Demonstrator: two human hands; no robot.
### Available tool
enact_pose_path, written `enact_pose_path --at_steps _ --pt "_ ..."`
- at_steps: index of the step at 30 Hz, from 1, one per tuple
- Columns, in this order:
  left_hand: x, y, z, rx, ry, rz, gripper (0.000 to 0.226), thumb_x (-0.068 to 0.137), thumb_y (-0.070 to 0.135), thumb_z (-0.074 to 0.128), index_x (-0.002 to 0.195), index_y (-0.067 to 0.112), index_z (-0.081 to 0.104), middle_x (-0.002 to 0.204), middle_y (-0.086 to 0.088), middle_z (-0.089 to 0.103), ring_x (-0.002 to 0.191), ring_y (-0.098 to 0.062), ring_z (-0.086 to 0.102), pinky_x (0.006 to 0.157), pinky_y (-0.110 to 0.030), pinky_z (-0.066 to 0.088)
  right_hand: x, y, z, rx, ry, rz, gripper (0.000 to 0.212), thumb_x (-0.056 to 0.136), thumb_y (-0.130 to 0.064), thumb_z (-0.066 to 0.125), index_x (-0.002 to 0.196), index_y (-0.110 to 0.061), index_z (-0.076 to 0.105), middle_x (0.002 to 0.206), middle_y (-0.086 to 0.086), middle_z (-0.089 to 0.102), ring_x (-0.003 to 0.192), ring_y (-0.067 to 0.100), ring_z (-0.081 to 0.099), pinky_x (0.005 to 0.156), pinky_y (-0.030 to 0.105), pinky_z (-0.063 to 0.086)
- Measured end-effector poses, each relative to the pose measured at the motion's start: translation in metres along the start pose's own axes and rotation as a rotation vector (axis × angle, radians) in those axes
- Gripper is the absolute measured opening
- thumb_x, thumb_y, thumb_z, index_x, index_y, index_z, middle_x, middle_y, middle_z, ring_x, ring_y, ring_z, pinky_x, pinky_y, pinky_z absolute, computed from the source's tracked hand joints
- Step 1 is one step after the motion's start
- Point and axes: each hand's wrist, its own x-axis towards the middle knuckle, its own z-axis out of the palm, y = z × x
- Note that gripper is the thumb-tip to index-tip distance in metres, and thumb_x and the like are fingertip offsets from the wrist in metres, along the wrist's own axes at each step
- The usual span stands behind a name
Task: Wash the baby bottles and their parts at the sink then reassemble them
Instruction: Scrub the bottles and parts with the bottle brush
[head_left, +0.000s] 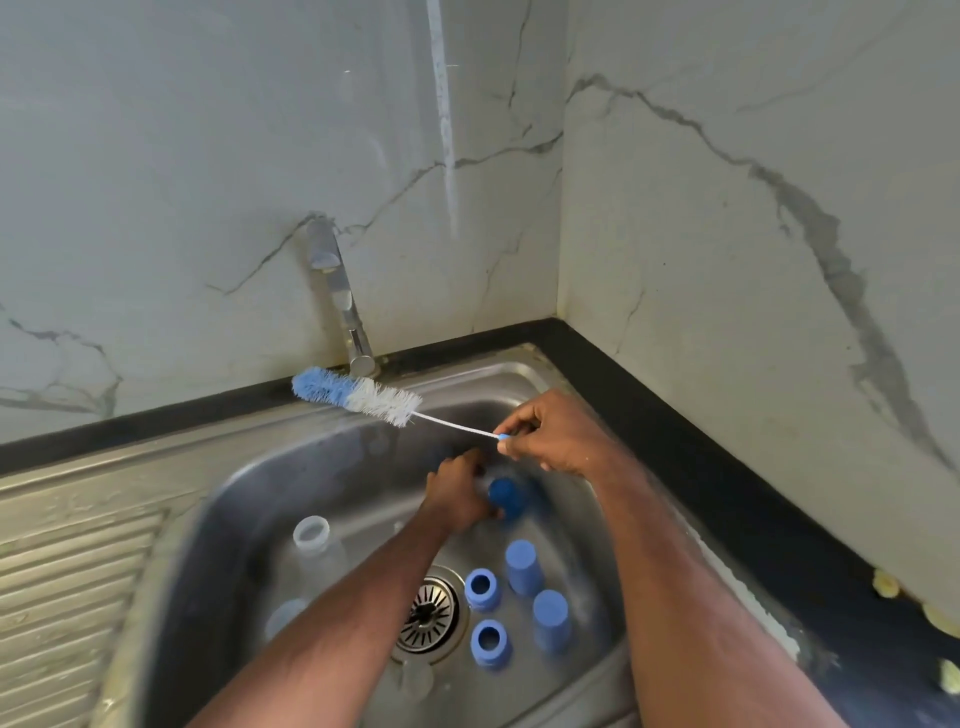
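While the ridged draining board (67, 566) fills the far left, a clear bottle (315, 545) lies in the steel sink (249, 499) just left of the drain (428, 616). Above the basin's back rim stands the tap (340, 296), and the bottle brush (358, 395) hangs in the air before it. The left hand (457, 493) curls round a dark blue part (506, 496) low in the basin. Right of the drain sit two blue rings (483, 590) and two blue caps (522, 566). The right hand (558, 436) pinches the brush's handle end, above the left hand.
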Motion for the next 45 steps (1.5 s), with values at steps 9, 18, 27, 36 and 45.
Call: enact_pose_path --at_steps 9,18,27,36,45 --pt "-0.072 -0.027 -0.084 -0.125 0.083 0.095 0.033 0.065 0.013 0.094 0.089 0.015 0.071 0.077 0.004 0.068 0.066 0.002 0.059 0.063 -0.008 0.045 -0.004 -0.015 0.015 -0.072 -0.073 -0.027 0.012 0.084 -0.012 0.08 0.096 -0.014 0.08 0.072 -0.003 0.072 0.047 -0.007 0.056 0.045 0.01 0.04" --pt "-0.156 -0.082 -0.145 0.066 0.249 -0.182 0.027 0.075 0.032 0.086 0.087 0.013 0.071 0.081 0.001 0.072 0.077 -0.014 0.066 0.072 -0.028 0.052 -0.016 -0.037 0.042 -0.156 -0.156 -0.115 0.008 0.086 -0.015 0.08 0.091 -0.021 0.079 0.069 -0.003 0.071 0.045 -0.004 0.055 0.049 0.02 0.047" --pt "-0.17 -0.088 -0.127 0.484 -0.014 -0.197 0.059 0.073 0.059 0.08 0.108 0.015 0.062 0.107 -0.008 0.065 0.1 -0.03 0.064 0.08 -0.036 0.048 -0.017 -0.038 0.048 -0.173 -0.165 -0.1 0.015 0.086 -0.015 0.08 0.081 -0.029 0.076 0.067 -0.003 0.071 0.046 0.0 0.053 0.05 0.024 0.047" --pt "-0.17 -0.084 -0.128 0.353 -0.091 -0.322 0.03 0.098 0.029 0.059 0.115 0.006 0.068 0.115 -0.018 0.067 0.092 -0.038 0.069 0.07 -0.033 0.052 -0.013 -0.037 0.054 -0.124 -0.204 -0.069 0.015 0.086 -0.011 0.078 0.08 -0.025 0.077 0.07 0.008 0.074 0.045 0.006 0.05 0.047 0.025 0.043" --pt "-0.185 -0.08 -0.161 -0.112 0.123 -0.325 0.045 0.061 0.03 0.095 0.093 0.011 0.07 0.087 -0.005 0.07 0.046 -0.014 0.063 0.045 -0.026 0.051 -0.019 -0.04 0.055 -0.084 -0.177 -0.071 0.009 0.089 -0.014 0.077 0.087 -0.023 0.077 0.073 0.007 0.074 0.057 0.017 0.057 0.05 0.026 0.045"
